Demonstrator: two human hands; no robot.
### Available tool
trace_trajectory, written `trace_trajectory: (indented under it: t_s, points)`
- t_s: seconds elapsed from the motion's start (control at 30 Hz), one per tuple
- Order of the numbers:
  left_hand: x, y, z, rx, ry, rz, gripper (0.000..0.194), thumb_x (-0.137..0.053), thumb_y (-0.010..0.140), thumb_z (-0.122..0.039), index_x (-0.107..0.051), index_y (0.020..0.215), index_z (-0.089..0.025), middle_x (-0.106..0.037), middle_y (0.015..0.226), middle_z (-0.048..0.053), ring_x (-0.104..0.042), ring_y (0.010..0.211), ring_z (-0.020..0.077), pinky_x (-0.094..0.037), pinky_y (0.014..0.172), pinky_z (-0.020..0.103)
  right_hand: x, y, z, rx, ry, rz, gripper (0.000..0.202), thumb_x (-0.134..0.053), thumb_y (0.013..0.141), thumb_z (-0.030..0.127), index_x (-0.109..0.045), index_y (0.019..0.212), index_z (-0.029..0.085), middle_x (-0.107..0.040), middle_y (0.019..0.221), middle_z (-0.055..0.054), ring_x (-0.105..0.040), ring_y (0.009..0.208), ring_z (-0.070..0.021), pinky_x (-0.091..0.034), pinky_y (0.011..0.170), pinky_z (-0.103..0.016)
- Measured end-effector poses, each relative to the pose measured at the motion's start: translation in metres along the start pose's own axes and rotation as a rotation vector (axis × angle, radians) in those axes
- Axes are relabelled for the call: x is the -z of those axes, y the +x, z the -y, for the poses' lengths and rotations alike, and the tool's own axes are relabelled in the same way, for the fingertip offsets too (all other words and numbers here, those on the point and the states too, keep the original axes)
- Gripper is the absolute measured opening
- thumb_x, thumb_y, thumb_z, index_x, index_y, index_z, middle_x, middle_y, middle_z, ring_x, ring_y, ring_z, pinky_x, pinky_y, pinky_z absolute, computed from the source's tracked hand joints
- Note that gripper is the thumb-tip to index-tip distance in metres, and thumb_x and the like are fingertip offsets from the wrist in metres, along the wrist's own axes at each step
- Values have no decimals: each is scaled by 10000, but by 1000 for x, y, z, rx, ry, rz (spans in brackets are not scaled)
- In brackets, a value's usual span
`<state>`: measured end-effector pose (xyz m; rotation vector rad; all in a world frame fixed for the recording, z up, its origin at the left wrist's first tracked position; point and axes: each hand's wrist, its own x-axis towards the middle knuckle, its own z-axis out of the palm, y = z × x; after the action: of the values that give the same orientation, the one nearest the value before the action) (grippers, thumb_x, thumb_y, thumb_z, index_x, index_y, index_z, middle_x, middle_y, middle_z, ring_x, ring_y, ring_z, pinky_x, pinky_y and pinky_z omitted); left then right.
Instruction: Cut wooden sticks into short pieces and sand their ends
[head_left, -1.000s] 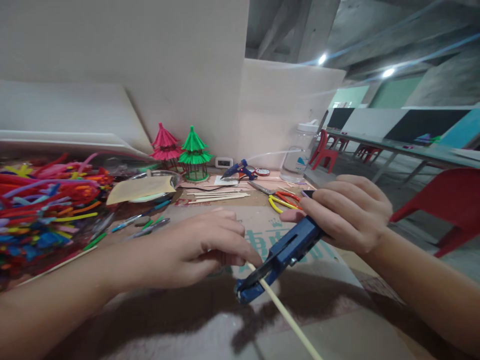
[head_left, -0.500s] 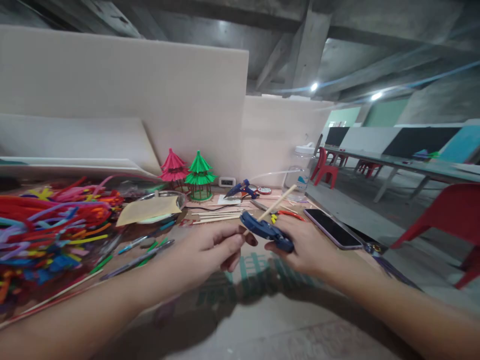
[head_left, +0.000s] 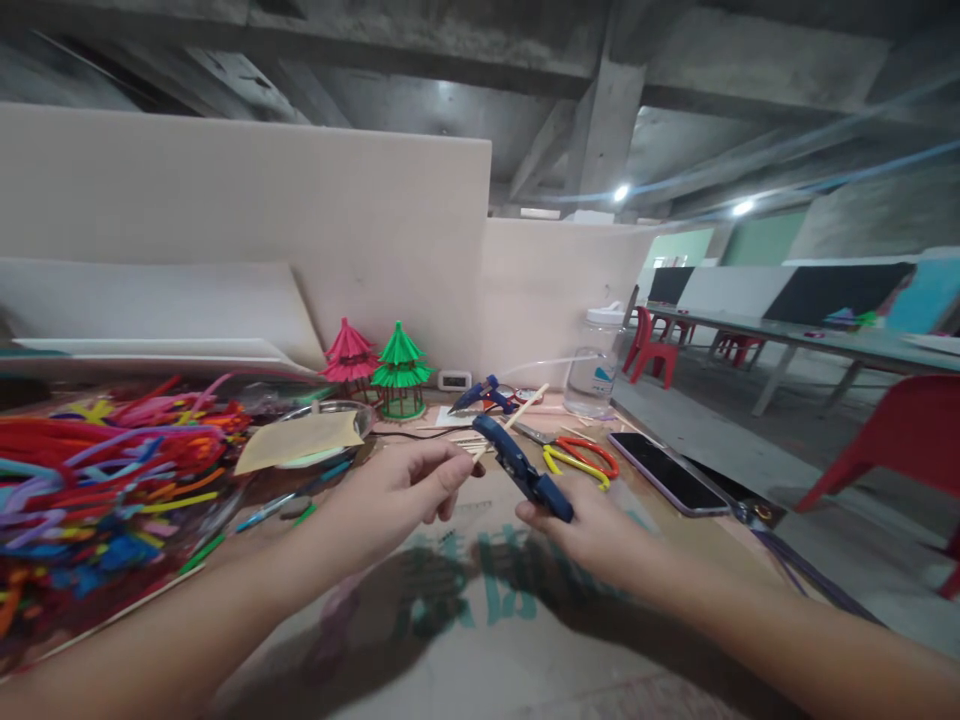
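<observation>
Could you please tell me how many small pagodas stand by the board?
2: the pink pagoda on the left, and the green pagoda just right of it, both in front of the board. Others could be hidden behind things.

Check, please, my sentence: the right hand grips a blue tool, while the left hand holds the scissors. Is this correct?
Not quite: the left hand holds a thin wooden stick, not the scissors, as the head view shows. The right hand does grip a blue tool.
</observation>
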<state>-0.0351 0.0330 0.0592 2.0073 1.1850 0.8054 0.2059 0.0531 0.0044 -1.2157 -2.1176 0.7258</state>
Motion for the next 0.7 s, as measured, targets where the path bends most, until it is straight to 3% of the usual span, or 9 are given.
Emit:
trace_trajectory:
  t_s: [0.13, 0.33, 0.4, 0.47, 0.5, 0.53, 0.6, 0.7]
  points:
    - [-3, 0, 1, -3, 41, 16, 484, -420, 973, -601, -642, 897, -177, -560, 635, -30, -510, 604, 136, -376, 578, 249, -1, 0, -2, -23, 2, 11, 336, -570, 879, 473, -481, 684, 214, -485, 645, 21, -433, 622, -146, -310, 572, -258]
    - [-12, 1, 5, 29, 73, 10, 441, -376, 988, -523, -632, 975, -165, -432, 547, -66, -397, 498, 119, -308, 489, 237, -1, 6, -6, -51, -31, 31, 349, -572, 863, 467, -453, 654, 214, -465, 617, 26, -415, 596, -138, -298, 569, -261]
    - [-11, 3, 10, -14, 54, -29, 379, -456, 978, -505, -620, 1027, -166, -531, 682, -27, -466, 590, 126, -360, 520, 230, 0, 6, -5, -61, -47, 46, 348, -572, 860, 470, -458, 655, 213, -470, 612, 25, -422, 592, -139, -297, 567, -262]
    - [-6, 6, 16, -54, -29, -77, 371, -587, 939, -476, -566, 1174, -189, -631, 1006, 51, -564, 736, 141, -454, 593, 238, 1, 4, -4, -75, -79, 79, 330, -584, 851, 470, -487, 672, 211, -500, 623, 18, -444, 599, -144, -298, 568, -264]
    - [-3, 7, 18, -77, -101, -79, 447, -647, 916, -451, -508, 1272, -219, -604, 1212, 94, -600, 797, 147, -498, 633, 252, 1, 2, -2, -79, -99, 105, 318, -594, 846, 466, -506, 682, 208, -521, 636, 12, -457, 603, -147, -301, 569, -266]
    - [0, 8, 19, -102, -187, -44, 546, -690, 899, -421, -439, 1357, -261, -521, 1390, 130, -632, 829, 150, -534, 662, 269, 1, 0, -1, -78, -117, 134, 307, -606, 839, 463, -526, 692, 206, -545, 650, 6, -468, 607, -150, -305, 571, -269]
    - [6, 8, 20, -143, -360, 132, 669, -725, 893, -357, -352, 1449, -350, -342, 1578, 163, -688, 827, 146, -586, 687, 298, 1, -5, 4, -60, -136, 190, 294, -631, 828, 460, -562, 707, 201, -588, 681, -6, -487, 615, -152, -316, 578, -273]
    - [10, 6, 18, -127, -570, 410, 588, -714, 917, -279, -452, 1429, -403, -357, 1593, 144, -744, 804, 147, -617, 695, 287, 1, -9, 9, -20, -140, 239, 286, -652, 820, 461, -593, 724, 199, -620, 702, -15, -509, 628, -157, -329, 588, -276]
